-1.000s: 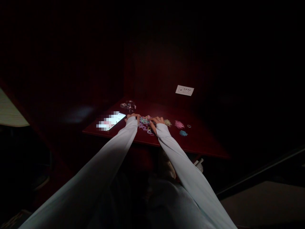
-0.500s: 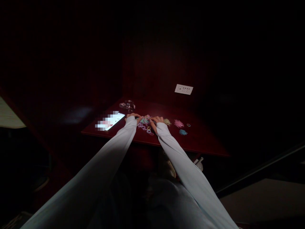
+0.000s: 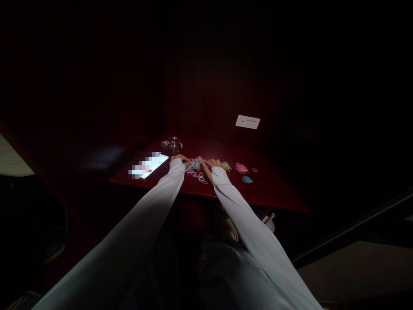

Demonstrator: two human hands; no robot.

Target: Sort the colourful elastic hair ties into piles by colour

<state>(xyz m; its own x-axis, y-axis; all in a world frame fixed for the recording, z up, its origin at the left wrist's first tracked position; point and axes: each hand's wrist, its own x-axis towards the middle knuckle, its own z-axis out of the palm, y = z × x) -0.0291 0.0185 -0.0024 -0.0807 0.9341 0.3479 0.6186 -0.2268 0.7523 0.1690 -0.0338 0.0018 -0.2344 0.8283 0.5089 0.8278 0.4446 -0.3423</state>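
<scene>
Small colourful elastic hair ties lie in a mixed pile (image 3: 194,165) of mint, pink and purple on the dark red table (image 3: 258,191). My left hand (image 3: 180,159) is at the pile's left edge, its index finger and thumb apart, touching the ties. From the other side my right hand (image 3: 211,164) reaches in, thumb and index fingertip close together; what lies between them is too small to make out. Loose purple and yellow ties (image 3: 200,176) spread toward the near edge. Beside my right hand sits a yellowish bunch (image 3: 226,166), then a pink bunch (image 3: 241,168) and a blue bunch (image 3: 247,179).
A lit phone (image 3: 155,164) lies left of my left hand. Behind it stands a clear container (image 3: 174,143). One single tie (image 3: 254,170) rests at the far right. A white socket plate (image 3: 248,122) is on the back panel. Surroundings are very dark.
My left hand's fingers have drawn back slightly to the left. My right hand stays at the pile almost unmoved. The phone's screen shows somewhat different content.
</scene>
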